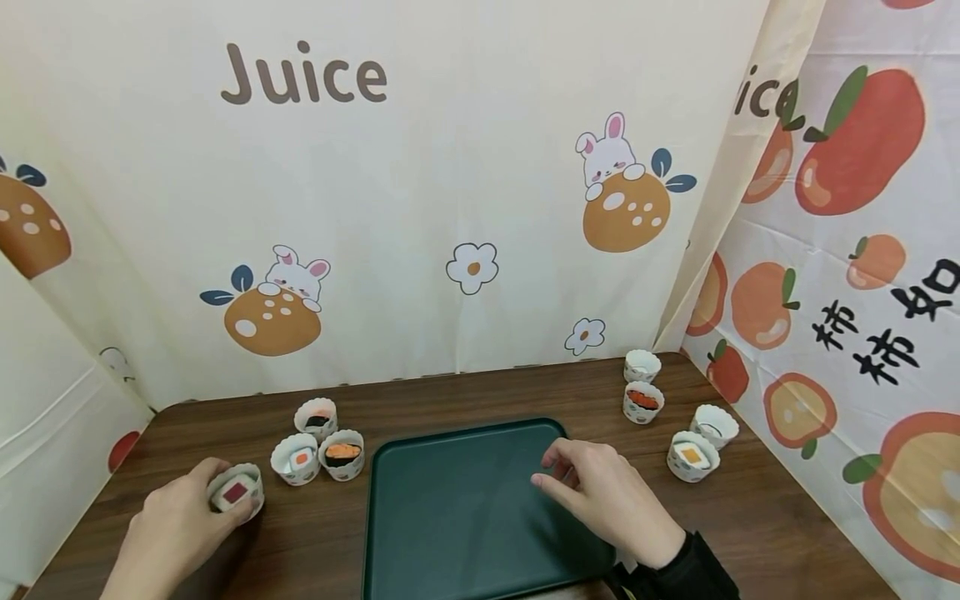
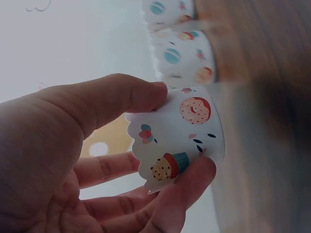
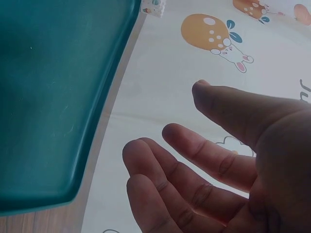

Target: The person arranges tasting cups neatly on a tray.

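Note:
At the left of the head view, my left hand (image 1: 174, 518) grips a scalloped paper cup (image 1: 255, 492) printed with sweets. A white sushi piece with a dark red centre (image 1: 236, 492) sits in it. The left wrist view shows thumb and fingers around the wall of that paper cup (image 2: 187, 126). My right hand (image 1: 611, 498) hovers above the right part of a dark green tray (image 1: 457, 508), holding nothing. Its fingers are loosely bent, thumb apart from them, as the right wrist view of the hand (image 3: 209, 174) also shows.
Left of the tray stand paper cups with sushi: a salmon-topped one (image 1: 317, 417), an orange-centred one (image 1: 297, 460) and an orange-topped one (image 1: 342, 455). To the right are a red-topped cup (image 1: 642, 402), a yellow-centred cup (image 1: 692, 456) and two other cups (image 1: 714, 426). Printed curtains border the table.

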Demonstrator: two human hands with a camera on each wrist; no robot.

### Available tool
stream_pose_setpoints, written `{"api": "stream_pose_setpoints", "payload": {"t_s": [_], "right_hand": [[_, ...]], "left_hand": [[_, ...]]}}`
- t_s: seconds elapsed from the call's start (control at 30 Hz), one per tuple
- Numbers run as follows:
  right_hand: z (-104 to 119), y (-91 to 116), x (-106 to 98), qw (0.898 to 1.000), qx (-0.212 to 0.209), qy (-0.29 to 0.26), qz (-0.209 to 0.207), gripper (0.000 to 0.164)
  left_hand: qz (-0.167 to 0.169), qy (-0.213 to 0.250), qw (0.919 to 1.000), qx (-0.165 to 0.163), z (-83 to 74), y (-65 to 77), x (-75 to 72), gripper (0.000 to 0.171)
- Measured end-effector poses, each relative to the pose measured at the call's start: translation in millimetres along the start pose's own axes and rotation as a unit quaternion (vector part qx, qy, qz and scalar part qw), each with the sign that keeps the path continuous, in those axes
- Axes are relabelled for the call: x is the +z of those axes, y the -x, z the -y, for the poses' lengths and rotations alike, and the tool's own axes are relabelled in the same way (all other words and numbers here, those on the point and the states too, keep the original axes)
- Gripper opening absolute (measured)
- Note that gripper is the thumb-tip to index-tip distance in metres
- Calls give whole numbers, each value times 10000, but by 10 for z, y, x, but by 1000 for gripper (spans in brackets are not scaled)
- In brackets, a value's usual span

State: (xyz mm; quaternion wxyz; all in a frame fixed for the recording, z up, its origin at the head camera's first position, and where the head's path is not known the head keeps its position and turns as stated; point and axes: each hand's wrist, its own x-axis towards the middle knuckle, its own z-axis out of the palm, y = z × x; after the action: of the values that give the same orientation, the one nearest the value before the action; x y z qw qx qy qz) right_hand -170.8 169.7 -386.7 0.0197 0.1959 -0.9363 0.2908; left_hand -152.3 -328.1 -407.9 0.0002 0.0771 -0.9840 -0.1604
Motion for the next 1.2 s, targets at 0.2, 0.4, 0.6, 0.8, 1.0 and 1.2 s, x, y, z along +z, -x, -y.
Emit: {"api": "stream_pose_setpoints", "payload": {"t_s": [0.2, 0.4, 0.6, 0.8, 1.0, 1.2], "right_hand": [[11, 11, -3, 10000, -24, 1, -11, 18], [42, 13, 13, 10000, 4, -33, 15, 22], [107, 25, 21, 9999, -33, -122, 18, 24], [160, 50, 21, 9997, -60, -218, 103, 26], [186, 48, 45, 9989, -330, -343, 52, 24], [241, 48, 84, 9973, -495, -531, 121, 25]], "left_hand": [[-377, 88, 9989, 260, -199, 74, -73, 65], [-783, 267, 9937, 755, -426, 171, -82, 58], [-1111, 395, 9837, 1357, -729, 262, -24, 57], [-1071, 790, 9741, 1828, -1077, 339, 113, 60], [-1025, 948, 9648, 2227, -1398, 381, 235, 52], [-554, 1266, 9608, 2405, -1673, 405, 334, 45]]}}
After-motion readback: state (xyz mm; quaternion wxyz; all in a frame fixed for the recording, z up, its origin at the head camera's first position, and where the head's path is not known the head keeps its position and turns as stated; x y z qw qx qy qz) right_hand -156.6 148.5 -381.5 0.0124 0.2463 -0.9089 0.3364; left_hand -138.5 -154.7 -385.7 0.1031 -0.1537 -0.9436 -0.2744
